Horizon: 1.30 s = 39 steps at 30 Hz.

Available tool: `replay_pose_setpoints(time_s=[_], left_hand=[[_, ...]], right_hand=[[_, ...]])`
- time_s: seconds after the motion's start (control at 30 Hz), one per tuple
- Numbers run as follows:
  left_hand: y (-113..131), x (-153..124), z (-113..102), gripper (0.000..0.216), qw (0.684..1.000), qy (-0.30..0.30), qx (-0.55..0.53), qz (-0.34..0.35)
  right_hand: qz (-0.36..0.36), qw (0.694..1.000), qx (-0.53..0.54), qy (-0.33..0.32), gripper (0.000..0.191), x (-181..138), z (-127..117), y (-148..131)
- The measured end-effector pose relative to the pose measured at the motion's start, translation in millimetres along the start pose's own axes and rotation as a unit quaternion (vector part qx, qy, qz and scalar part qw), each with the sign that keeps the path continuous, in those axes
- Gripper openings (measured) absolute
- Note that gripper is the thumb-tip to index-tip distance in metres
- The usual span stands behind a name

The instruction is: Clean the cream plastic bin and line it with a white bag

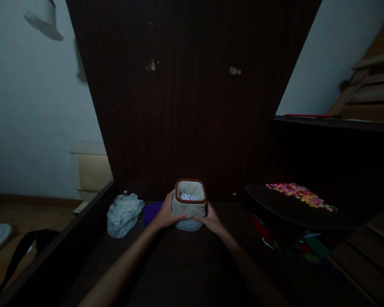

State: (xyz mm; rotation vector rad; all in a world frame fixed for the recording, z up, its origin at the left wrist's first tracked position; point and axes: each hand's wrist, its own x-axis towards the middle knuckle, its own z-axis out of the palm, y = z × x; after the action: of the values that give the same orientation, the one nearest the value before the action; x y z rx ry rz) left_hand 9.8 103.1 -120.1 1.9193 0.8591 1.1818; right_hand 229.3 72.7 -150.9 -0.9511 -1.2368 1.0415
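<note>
A small square bin [188, 208] with a brown rim and a pale plastic liner is between my hands, near the back of the dark wooden surface. Crumpled white-and-grey stuff [188, 197] lies inside it. My left hand [167, 214] is wrapped round the bin's left side, thumb across the front. From the right, my right hand [210, 217] grips the other side, its thumb also at the front. Beneath the bin shows some pale, light-coloured material [188, 225], which I cannot make out clearly. A purple item [151, 212] lies partly behind my left hand.
A crumpled whitish plastic bag [124, 214] lies at the left, by the raised side board [60, 243]. The tall dark panel [192, 106] stands behind. On the right, a curved shelf [269, 204] bears many small colourful pieces [301, 195], with mixed items [313, 246] below.
</note>
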Motion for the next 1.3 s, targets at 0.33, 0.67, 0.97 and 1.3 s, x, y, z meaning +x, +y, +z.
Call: replay_pose_setpoints(time_s=[0.33,0.67,0.97,1.3], left_hand=[[17,-24,-21,0.119,0.989,0.014,0.139,-0.044],[-3,-43,-10,0.087,0.993,-0.03,0.115,-0.018],[-10,-42,10,0.062,0.985,-0.027,0.171,-0.025],[4,-55,-33,0.072,0.97,0.008,0.244,-0.02]], right_hand=[[0.026,0.998,-0.053,0.029,0.104,-15,-23,-1],[0.022,0.997,-0.076,0.018,0.072,-17,-22,14],[-0.003,0.992,-0.125,0.009,0.029,-2,-11,19],[0.031,0.98,-0.188,0.062,0.035,-18,-44,-4]])
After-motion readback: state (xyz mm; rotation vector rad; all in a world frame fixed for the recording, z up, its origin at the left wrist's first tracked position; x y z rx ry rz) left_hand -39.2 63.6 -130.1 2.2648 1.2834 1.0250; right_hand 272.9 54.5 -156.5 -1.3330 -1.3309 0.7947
